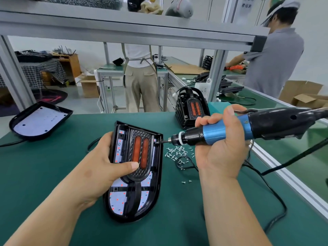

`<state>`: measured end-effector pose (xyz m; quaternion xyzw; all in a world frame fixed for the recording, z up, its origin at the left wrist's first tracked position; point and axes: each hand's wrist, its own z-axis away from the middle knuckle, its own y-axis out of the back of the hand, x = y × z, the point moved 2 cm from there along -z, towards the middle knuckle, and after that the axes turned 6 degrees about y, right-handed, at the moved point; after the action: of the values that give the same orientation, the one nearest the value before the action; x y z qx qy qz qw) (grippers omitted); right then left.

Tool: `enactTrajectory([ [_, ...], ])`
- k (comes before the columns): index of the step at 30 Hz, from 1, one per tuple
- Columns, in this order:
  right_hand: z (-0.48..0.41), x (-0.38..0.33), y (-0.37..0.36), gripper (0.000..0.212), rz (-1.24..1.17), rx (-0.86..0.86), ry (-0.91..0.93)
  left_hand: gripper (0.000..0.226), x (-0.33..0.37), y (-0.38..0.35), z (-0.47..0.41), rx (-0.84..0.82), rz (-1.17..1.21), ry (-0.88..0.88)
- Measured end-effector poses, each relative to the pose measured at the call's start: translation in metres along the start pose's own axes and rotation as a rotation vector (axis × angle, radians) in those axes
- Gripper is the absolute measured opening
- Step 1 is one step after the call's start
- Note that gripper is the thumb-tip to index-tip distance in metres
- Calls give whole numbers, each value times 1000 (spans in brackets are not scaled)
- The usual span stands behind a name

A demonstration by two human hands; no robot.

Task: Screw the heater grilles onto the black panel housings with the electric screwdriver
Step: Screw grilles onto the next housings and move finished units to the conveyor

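A black panel housing (pixel 158 174) lies tilted on the green mat, with a white inner board dotted red. A black heater grille (pixel 140 153) with two orange slots sits in it. My left hand (pixel 106 160) grips the housing's left edge, thumb pressing on the grille. My right hand (pixel 220 144) holds the blue and black electric screwdriver (pixel 230 128) nearly level. Its bit, carrying a screw, touches the housing's upper right corner (pixel 157 142). Several loose screws (pixel 177 152) lie on the mat just right of the housing.
Another black housing (pixel 40 119) lies at the far left of the mat. A stack of grille housings (pixel 190 107) stands behind the screwdriver. Black cables (pixel 273 194) trail over the right side. Two people work at benches beyond; an aluminium shelf frame (pixel 124 31) runs overhead.
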<state>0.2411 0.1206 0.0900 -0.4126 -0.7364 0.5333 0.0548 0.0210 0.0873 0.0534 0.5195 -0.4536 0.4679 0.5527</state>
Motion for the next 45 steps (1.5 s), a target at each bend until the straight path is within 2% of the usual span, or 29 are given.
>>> enactTrajectory([
  [12,3,0,-4,19,37,-16,8,67,2,-2,1,14,-22,-11],
  [20,1,-4,-3,16,41,-24,49,58,-1,0,-2,28,-24,12],
  [26,1,-2,-3,17,46,-18,24,68,1,-3,-1,19,-8,7],
  [45,0,-8,-5,21,64,-14,32,70,1,-2,-2,14,-22,10],
])
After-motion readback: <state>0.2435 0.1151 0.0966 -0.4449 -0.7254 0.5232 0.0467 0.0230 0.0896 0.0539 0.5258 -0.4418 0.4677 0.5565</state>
